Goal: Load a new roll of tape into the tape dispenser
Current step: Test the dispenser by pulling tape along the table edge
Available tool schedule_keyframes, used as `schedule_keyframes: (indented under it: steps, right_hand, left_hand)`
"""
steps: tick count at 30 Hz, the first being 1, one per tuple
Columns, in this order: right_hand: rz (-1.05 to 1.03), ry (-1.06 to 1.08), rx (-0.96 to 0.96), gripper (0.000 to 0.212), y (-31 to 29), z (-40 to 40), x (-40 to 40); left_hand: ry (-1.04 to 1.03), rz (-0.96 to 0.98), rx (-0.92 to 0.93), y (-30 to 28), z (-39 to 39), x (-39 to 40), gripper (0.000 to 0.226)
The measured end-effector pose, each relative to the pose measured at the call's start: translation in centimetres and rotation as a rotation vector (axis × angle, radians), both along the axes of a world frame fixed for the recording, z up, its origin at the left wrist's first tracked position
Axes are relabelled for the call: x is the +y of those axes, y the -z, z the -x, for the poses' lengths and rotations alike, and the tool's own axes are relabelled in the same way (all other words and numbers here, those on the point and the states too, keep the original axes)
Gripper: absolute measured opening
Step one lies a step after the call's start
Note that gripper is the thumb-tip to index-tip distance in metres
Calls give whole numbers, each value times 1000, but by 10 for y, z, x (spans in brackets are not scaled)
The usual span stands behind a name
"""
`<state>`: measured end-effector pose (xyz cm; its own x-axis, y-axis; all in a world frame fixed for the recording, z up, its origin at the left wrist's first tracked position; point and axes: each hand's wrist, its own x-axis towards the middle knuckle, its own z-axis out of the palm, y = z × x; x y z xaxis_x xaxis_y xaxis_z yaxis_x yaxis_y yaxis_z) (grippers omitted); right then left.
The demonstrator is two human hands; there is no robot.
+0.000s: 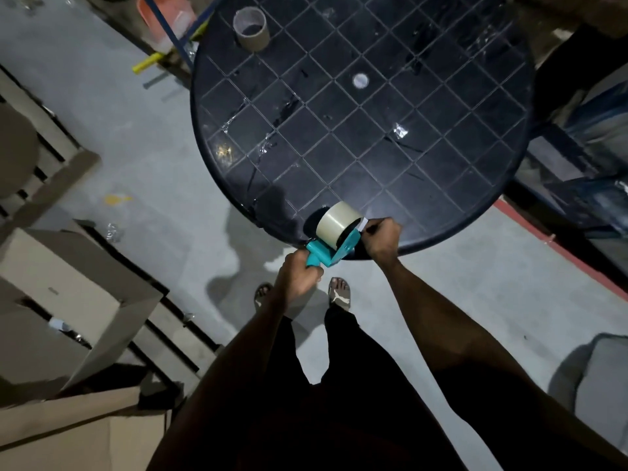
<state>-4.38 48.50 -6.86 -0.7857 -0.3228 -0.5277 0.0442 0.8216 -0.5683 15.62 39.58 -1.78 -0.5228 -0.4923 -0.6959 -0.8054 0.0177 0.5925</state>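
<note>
A teal tape dispenser (339, 250) hangs at the near rim of the round black table (441, 185). A full roll of pale tape (334, 222) sits on its spindle. My left hand (299, 278) is wrapped around the dispenser's handle from below. My right hand (382, 237) is at the dispenser's front end, fingers pinched on the loose tape end, where a small white tab (363, 224) shows. An empty cardboard tape core (251, 28) stands upright at the table's far left.
Scraps of clear tape lie stuck on the tabletop (400, 131). Open cardboard boxes (78, 294) crowd the floor on the left. A grey concrete floor (153, 137) surrounds the table. Dark shelving (584, 137) stands at the right.
</note>
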Motion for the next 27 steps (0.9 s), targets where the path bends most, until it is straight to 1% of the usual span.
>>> schedule_keyframes:
  steps: [1, 3, 7, 9, 12, 14, 16, 18, 20, 21, 22, 23, 24, 27]
  right_hand:
    - [7, 35, -9, 24, 4, 3, 2]
    - [16, 121, -13, 24, 13, 13, 6]
    - [39, 180, -2, 21, 15, 19, 7]
    - [36, 220, -4, 22, 17, 18, 6]
    - [54, 254, -58, 15, 19, 20, 3]
    - [-13, 197, -69, 30, 17, 19, 1]
    - [-36, 129, -47, 35, 13, 15, 2]
    - [4, -35, 65, 30, 10, 7, 7]
    - [33, -344, 268, 28, 7, 0, 14]
    - [41, -499, 346, 32, 7, -3, 19]
    - [38, -638, 394, 37, 6, -6, 24]
    - [4, -745, 425, 43, 3, -9, 29]
    - [-42, -829, 457, 49, 0, -11, 36]
    - [-175, -978, 490, 73, -11, -12, 54]
  left_hand:
    - [4, 19, -6, 0, -1, 2, 12]
    - [30, 67, -15, 4, -3, 4, 15]
    - [122, 143, -32, 10, -1, 12, 32]
    - [135, 150, -40, 11, -2, 13, 34]
    - [148, 169, -46, 24, -26, 6, 39]
    - [174, 197, -83, 39, -56, -1, 42]
    - [156, 196, -117, 36, -73, 0, 35]
    - [155, 185, -98, 20, -74, 2, 28]
    - [195, 213, -90, 19, -73, 3, 26]
    - [220, 231, -74, 26, -73, 3, 32]
    - [241, 244, -61, 36, -75, 2, 42]
    - [266, 268, -60, 41, -74, 2, 52]
    - [294, 291, -84, 38, -71, 4, 57]
    - [334, 383, -141, 2, -60, 14, 56]
